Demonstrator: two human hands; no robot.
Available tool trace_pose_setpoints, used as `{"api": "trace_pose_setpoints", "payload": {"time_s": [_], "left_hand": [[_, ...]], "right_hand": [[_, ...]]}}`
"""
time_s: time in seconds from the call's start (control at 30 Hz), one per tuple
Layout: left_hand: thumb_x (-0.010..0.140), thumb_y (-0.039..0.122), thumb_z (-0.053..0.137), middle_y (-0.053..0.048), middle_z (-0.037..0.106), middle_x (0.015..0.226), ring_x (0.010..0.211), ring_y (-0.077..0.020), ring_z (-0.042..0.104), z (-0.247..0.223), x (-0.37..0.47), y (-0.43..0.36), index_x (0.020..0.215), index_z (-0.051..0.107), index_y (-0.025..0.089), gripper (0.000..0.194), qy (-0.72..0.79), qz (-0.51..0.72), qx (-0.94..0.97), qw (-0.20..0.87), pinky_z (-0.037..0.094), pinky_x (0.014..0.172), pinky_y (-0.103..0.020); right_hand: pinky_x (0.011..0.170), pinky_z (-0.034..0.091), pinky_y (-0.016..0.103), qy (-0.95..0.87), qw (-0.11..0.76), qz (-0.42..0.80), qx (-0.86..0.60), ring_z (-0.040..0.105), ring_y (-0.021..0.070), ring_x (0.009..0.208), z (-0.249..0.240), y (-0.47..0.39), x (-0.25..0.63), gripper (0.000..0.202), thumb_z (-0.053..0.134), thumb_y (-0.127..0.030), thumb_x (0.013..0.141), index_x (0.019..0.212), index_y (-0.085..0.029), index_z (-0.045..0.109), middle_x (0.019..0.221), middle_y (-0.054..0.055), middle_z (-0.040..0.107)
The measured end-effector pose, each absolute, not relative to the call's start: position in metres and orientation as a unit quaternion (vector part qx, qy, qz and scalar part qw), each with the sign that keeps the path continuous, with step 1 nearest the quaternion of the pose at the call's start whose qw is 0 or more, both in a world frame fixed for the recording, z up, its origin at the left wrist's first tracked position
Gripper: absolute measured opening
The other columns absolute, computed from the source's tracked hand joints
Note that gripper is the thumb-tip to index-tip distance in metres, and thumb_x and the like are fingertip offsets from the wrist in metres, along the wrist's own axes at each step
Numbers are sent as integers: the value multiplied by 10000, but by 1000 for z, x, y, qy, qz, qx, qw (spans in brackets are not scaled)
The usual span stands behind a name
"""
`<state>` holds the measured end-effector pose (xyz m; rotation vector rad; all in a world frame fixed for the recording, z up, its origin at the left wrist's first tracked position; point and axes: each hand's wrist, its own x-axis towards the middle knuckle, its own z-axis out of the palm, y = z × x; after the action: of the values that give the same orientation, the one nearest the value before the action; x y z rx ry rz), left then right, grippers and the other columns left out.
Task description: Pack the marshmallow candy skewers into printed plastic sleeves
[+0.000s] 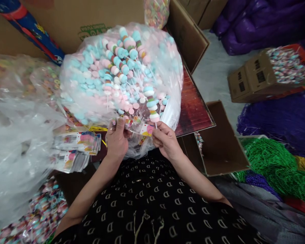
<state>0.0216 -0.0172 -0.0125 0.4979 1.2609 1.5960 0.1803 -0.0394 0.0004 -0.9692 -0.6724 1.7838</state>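
My right hand (pixel 165 137) pinches the white stick of a candy skewer (pixel 151 105), which stands upright with pink, white, blue and green pieces stacked on it. My left hand (pixel 118 139) is closed on a clear printed wrapper (pixel 137 128), whose far end reaches my right hand's fingers. Beyond both hands lies a large clear plastic bag (pixel 176 78) full of blue, pink and white candies, with several more skewers (pixel 119 62) resting on top. Stacks of flat printed wrappers (pixel 77 144) sit left of my left hand.
Crumpled clear bags (pixel 17 132) cover the left side, above a heap of wrapped candies (pixel 38 213). An open cardboard box (pixel 223 145) stands right of the table's edge (pixel 193 108). Farther right are a box of wrapped candies (pixel 259 76) and green beads (pixel 277 162).
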Motion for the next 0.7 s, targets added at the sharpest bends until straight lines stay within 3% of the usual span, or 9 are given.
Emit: {"api": "trace_pose_setpoints", "payload": {"time_s": [0.33, 0.7], "left_hand": [[574, 562, 967, 72, 607, 643, 458, -61, 482, -13, 21, -16, 749, 565, 212, 561, 513, 672, 188, 501, 339, 397, -202], [671, 625, 899, 62, 574, 633, 478, -71, 485, -18, 20, -23, 776, 625, 208, 510, 514, 655, 238, 500, 385, 429, -217]], "right_hand": [[436, 62, 239, -252, 476, 747, -389, 151, 25, 434, -2, -44, 176, 437, 838, -440, 754, 1076, -204, 660, 597, -101, 489], [444, 68, 241, -255, 473, 746, -393, 128, 23, 446, -1, -42, 176, 357, 817, -335, 729, 1045, -216, 702, 652, -96, 500]]}}
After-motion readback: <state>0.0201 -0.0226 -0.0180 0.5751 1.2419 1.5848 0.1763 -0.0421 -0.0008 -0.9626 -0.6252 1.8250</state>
